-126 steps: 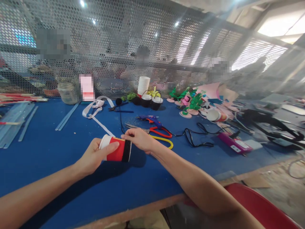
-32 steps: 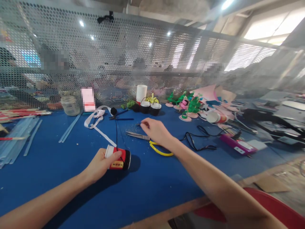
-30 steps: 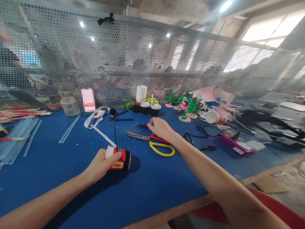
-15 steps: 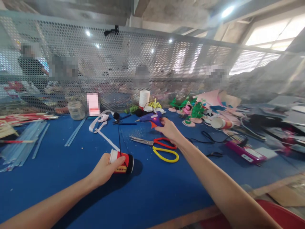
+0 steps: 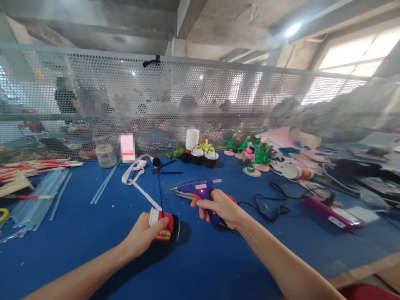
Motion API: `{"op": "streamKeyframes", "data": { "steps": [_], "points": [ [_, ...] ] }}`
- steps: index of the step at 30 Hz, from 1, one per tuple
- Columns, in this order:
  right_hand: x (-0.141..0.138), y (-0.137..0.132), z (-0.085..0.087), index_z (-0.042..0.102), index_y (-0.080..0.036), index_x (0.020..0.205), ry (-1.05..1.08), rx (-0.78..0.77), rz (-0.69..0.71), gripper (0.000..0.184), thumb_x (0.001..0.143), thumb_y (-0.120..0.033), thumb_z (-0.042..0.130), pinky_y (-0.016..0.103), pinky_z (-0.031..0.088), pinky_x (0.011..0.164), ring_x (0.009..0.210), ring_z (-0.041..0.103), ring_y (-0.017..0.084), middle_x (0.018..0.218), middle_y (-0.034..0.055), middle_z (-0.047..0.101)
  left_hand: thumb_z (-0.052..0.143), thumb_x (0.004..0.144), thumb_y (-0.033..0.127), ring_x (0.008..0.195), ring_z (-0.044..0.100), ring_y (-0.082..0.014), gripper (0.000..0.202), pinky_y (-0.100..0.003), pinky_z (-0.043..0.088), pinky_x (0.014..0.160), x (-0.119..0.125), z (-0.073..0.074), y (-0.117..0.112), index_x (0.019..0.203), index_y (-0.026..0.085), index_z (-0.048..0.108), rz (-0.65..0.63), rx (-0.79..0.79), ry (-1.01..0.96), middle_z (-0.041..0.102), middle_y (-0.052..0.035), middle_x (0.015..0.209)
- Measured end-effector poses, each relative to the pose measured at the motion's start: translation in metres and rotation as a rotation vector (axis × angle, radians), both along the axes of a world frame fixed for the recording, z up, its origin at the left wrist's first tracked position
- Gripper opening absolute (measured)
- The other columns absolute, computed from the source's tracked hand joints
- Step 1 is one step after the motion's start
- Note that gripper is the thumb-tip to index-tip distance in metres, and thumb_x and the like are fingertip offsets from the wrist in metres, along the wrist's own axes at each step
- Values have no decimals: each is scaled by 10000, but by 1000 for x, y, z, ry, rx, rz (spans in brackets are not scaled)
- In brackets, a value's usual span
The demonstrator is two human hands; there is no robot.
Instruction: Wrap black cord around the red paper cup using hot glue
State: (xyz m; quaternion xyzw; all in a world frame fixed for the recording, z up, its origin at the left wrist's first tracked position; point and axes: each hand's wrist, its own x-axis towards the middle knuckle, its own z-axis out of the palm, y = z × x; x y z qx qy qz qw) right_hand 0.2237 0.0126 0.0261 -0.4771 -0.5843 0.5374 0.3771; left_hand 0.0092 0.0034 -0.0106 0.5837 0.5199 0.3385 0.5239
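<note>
My left hand (image 5: 142, 235) grips a small paper cup (image 5: 165, 225) wrapped in red with a black band, lying on its side on the blue table (image 5: 78, 233). A thin black cord runs up from the cup. My right hand (image 5: 220, 207) is closed round the handle of a blue glue gun (image 5: 195, 187), its nozzle pointing left above the cup and a red light on its body. The gun's black cable (image 5: 265, 212) trails to the right.
A white ribbon (image 5: 134, 179), a glass jar (image 5: 105, 155), clear glue sticks (image 5: 34, 200), stacked white cups (image 5: 191, 139) and two black pots (image 5: 204, 157) lie behind. Green and pink craft pieces (image 5: 259, 154) and a purple box (image 5: 334, 212) lie to the right. People sit behind the perforated screen (image 5: 187, 104).
My right hand left the cup, reached across the scissors, took the glue gun and brought it back beside the cup. The left hand kept hold of the cup. The camera tilted up.
</note>
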Motion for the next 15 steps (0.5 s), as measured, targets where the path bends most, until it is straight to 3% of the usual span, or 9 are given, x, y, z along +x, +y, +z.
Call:
{"op": "streamKeyframes", "data": {
  "steps": [6, 15],
  "points": [
    [2, -9, 3, 527, -136, 656, -131, 47, 60, 174, 716, -299, 519, 157, 314, 333, 329, 373, 40, 404, -56, 460, 553, 642, 458, 446, 372, -76, 360, -188, 280, 435, -1, 9, 4, 516, 125, 503, -18, -13, -2, 426, 42, 460],
    [4, -20, 7, 506, -143, 645, -332, 35, 114, 227, 715, -358, 498, 162, 354, 340, 337, 415, 53, 415, -47, 463, 548, 630, 427, 443, 420, -86, 316, -192, 316, 448, 0, 14, 11, 551, 122, 573, -21, -6, 17, 504, 36, 465]
  ]
}}
